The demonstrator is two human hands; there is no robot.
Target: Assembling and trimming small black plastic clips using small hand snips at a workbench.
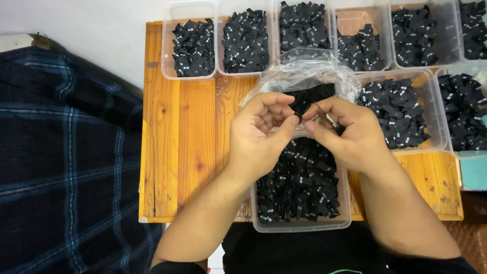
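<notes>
My left hand (258,134) and my right hand (345,133) meet over a clear plastic tub (299,224) full of small black fabric labels (299,187). Both hands pinch the mouth of a crinkled clear plastic bag (304,76) that holds more black labels. The fingertips of the two hands touch at the bag's edge. The bag lies just beyond the tub, towards the back of the wooden table (182,142).
Several clear tubs of black labels line the table's back edge (194,48) and right side (401,109). A dark plaid cloth (66,162) covers the area left of the table. A teal box (474,172) sits at the right edge.
</notes>
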